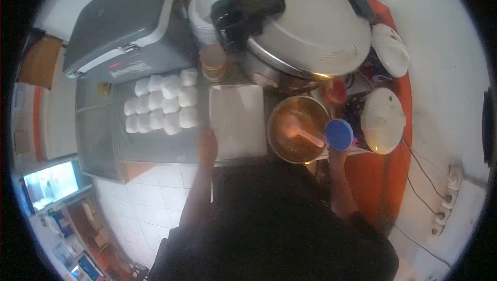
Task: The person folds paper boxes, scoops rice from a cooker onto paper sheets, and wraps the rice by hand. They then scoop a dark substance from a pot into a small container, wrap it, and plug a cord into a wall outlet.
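My left hand [208,148] rests at the left front edge of a white rectangular tray [238,120]; its fingers are blurred. On the right, my right hand [338,157] is just below a round blue cup or lid [339,134], its fingers largely hidden under it. Between the tray and the blue item is a metal pot [271,138] of brownish-orange food, with a pinkish ladle [306,135] lying in it. Rows of white rounded pieces [163,102] stand on the counter left of the tray.
A large lidded cooker [316,22] stands behind the pot. At the back left is a grey cooler box [129,27], with stacked white bowls [204,14] beside it. White oval lids [383,120] lie at the right, near cables and sockets [448,198] on the wall.
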Action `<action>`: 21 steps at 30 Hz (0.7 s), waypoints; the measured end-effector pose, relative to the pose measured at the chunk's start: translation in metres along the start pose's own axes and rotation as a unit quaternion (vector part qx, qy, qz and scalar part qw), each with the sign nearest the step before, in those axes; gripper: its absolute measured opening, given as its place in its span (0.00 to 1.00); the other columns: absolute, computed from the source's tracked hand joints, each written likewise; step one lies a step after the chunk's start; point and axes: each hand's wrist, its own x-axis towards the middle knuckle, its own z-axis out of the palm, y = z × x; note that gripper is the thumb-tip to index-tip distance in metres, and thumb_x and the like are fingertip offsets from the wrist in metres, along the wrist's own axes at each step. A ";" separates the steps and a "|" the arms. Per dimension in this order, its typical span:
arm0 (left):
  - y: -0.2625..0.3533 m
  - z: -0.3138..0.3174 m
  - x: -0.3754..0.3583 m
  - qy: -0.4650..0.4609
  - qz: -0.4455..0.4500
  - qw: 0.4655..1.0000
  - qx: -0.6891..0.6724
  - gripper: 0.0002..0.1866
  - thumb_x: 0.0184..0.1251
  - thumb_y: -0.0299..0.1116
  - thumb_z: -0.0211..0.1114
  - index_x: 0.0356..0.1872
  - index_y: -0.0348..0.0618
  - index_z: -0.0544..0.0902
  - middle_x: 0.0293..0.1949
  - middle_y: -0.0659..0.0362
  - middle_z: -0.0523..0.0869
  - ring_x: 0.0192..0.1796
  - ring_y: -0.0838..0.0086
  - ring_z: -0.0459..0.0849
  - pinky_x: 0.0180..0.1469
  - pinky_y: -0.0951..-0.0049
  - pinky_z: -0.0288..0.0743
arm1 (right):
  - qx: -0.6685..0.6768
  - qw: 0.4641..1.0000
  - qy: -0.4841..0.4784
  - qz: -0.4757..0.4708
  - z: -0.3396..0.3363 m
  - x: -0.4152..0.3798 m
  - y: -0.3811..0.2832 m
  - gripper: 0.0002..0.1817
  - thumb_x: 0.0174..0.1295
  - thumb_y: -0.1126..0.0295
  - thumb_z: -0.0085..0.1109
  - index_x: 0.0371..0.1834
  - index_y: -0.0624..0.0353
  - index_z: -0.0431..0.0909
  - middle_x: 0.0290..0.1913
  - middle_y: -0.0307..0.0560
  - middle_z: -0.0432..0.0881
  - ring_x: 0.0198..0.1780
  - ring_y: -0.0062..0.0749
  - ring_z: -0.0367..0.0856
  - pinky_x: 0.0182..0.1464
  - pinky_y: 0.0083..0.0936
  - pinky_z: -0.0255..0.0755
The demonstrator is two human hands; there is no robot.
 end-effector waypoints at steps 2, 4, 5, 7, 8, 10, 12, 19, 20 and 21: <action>0.013 -0.019 0.010 0.095 0.012 0.993 -0.070 0.12 0.59 0.29 0.68 0.33 0.38 0.71 0.29 0.52 0.81 0.33 0.55 0.83 0.36 0.59 0.73 | -0.018 0.997 0.065 0.034 -0.012 -0.009 0.028 0.18 0.57 0.66 0.68 0.47 0.63 0.79 0.41 0.41 0.83 0.42 0.27 0.78 0.48 0.27 0.71; 0.002 -0.025 0.010 0.096 0.054 0.992 -0.054 0.14 0.57 0.29 0.70 0.32 0.38 0.71 0.27 0.55 0.79 0.30 0.63 0.79 0.35 0.62 0.72 | -0.015 0.998 0.063 0.023 -0.018 -0.018 0.052 0.19 0.50 0.65 0.74 0.41 0.63 0.80 0.39 0.44 0.85 0.40 0.31 0.80 0.45 0.31 0.73; -0.006 -0.025 0.011 0.095 0.060 0.992 -0.058 0.14 0.56 0.30 0.71 0.32 0.37 0.71 0.26 0.55 0.77 0.30 0.66 0.77 0.34 0.64 0.71 | -0.010 0.998 0.058 0.014 -0.013 -0.018 0.055 0.19 0.47 0.65 0.77 0.39 0.63 0.81 0.38 0.46 0.86 0.39 0.32 0.81 0.44 0.33 0.74; -0.021 -0.025 0.011 0.094 0.073 0.991 -0.065 0.15 0.55 0.30 0.72 0.31 0.36 0.71 0.24 0.57 0.74 0.28 0.74 0.71 0.33 0.68 0.70 | -0.022 0.997 -0.019 0.065 -0.009 -0.024 0.037 0.21 0.47 0.62 0.78 0.39 0.63 0.81 0.40 0.46 0.86 0.40 0.33 0.81 0.46 0.34 0.73; -0.010 -0.034 0.011 0.099 0.088 0.988 -0.075 0.15 0.55 0.30 0.72 0.31 0.36 0.71 0.24 0.57 0.74 0.28 0.75 0.71 0.33 0.69 0.70 | -0.005 0.998 -0.048 0.051 -0.006 -0.024 0.057 0.21 0.48 0.62 0.77 0.39 0.63 0.81 0.39 0.45 0.86 0.40 0.33 0.81 0.47 0.33 0.73; 0.012 -0.059 0.010 0.098 0.067 0.991 -0.067 0.15 0.56 0.30 0.72 0.31 0.35 0.72 0.24 0.55 0.76 0.30 0.76 0.73 0.34 0.70 0.71 | -0.006 0.996 -0.090 0.020 0.012 -0.016 0.100 0.20 0.51 0.63 0.75 0.43 0.62 0.81 0.41 0.43 0.84 0.42 0.32 0.80 0.49 0.32 0.72; 0.033 -0.091 0.007 0.042 -0.023 0.995 -0.088 0.15 0.58 0.33 0.70 0.36 0.35 0.74 0.30 0.51 0.79 0.36 0.70 0.77 0.38 0.65 0.72 | -0.046 0.995 -0.091 -0.003 0.031 -0.010 0.136 0.19 0.57 0.65 0.70 0.50 0.61 0.79 0.46 0.41 0.81 0.47 0.30 0.77 0.53 0.28 0.70; 0.039 -0.173 -0.011 0.045 -0.124 0.963 -0.233 0.10 0.62 0.29 0.68 0.35 0.38 0.75 0.32 0.55 0.83 0.36 0.73 0.80 0.38 0.70 0.73 | -0.130 0.990 -0.047 0.000 0.041 -0.020 0.122 0.19 0.58 0.66 0.68 0.50 0.62 0.78 0.47 0.42 0.81 0.47 0.32 0.77 0.53 0.29 0.70; 0.030 -0.181 -0.015 0.070 -0.113 0.962 -0.238 0.10 0.62 0.24 0.69 0.33 0.39 0.72 0.31 0.59 0.83 0.34 0.80 0.78 0.36 0.76 0.73 | -0.130 0.991 -0.038 -0.001 0.040 -0.023 0.111 0.18 0.58 0.66 0.68 0.50 0.62 0.78 0.47 0.43 0.80 0.48 0.32 0.77 0.53 0.29 0.70; 0.016 -0.190 -0.022 0.091 -0.115 0.957 -0.249 0.10 0.62 0.23 0.68 0.33 0.40 0.73 0.32 0.59 0.83 0.34 0.80 0.78 0.36 0.76 0.73 | -0.126 0.992 -0.030 -0.002 0.040 -0.025 0.099 0.18 0.59 0.67 0.68 0.50 0.62 0.78 0.47 0.43 0.80 0.48 0.32 0.76 0.53 0.29 0.70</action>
